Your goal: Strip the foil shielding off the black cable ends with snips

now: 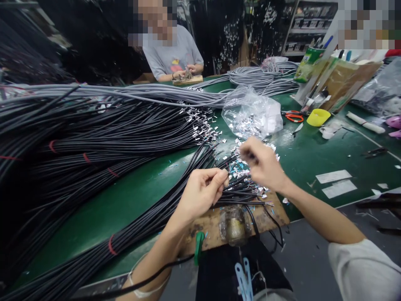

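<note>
Pinching finger and thumb together, your left hand (200, 194) is nearer the black cables (140, 221), which slant from lower left toward your part-curled, blurred right hand (265, 167); what either holds is unclear.

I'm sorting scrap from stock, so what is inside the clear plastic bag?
Inside the clear bag show small silvery and bluish scraps, gathered low; wrinkled, shiny plastic hides whatever lies deeper.
</note>
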### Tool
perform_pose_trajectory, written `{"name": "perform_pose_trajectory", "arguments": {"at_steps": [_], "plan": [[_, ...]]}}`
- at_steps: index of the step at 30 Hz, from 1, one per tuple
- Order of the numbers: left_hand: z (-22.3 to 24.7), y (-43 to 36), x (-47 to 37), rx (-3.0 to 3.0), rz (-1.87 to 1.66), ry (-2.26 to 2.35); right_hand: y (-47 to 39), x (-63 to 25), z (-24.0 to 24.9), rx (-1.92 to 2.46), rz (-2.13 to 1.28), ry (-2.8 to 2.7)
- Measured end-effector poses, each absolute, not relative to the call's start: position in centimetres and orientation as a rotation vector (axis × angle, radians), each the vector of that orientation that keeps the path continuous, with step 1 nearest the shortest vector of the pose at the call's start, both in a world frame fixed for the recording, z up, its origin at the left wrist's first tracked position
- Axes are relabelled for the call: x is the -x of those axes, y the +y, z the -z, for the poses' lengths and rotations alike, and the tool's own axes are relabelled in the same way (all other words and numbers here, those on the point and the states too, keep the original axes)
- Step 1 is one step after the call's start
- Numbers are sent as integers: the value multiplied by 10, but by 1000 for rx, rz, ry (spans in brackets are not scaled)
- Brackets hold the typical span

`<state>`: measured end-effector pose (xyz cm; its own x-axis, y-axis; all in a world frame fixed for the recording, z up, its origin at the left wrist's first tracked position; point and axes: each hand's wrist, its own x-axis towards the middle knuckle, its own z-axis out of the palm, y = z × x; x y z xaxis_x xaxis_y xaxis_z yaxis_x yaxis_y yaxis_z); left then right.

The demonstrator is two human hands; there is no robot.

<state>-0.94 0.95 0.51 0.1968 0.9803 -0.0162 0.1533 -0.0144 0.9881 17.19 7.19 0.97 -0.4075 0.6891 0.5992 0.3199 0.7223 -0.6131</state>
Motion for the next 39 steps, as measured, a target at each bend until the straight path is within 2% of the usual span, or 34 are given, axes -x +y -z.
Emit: {"name": "perform_pose_trajectory", "arguments": {"at_steps": [3,6,12,16,21,25,27,29,31,33,39], "plan": [[-7,8,9,-1368,-1016,1192,78,-178,-15,935,-472,-1661],[-6,8,8,-1366,-1049,1222,70,-171,-12,768,-627,-1900],[-5,6,9,-1507,-1051,1306,50,-160,-1,563,-428,-2066],[-5,7,11,-1495,-1026,1288,55,-163,-3,496,-614,-2117],[2,10,6,-1531,-1187,1382,64,-155,2,740,-696,-2013],[4,11,6,-1487,-1211,1381,64,-149,7,676,-1006,-1903],[2,11,7,-1430,-1130,1319,65,-155,4,619,-909,-2001],[-2,10,8,-1390,-1067,1276,69,-166,-3,660,-615,-2053],[-5,8,9,-1372,-1086,1263,74,-178,-12,788,-339,-1892],[-7,7,9,-1364,-1134,1256,77,-184,-18,909,-214,-1689],[-7,6,9,-1363,-1123,1258,66,-165,-8,710,-697,-1970]]}}
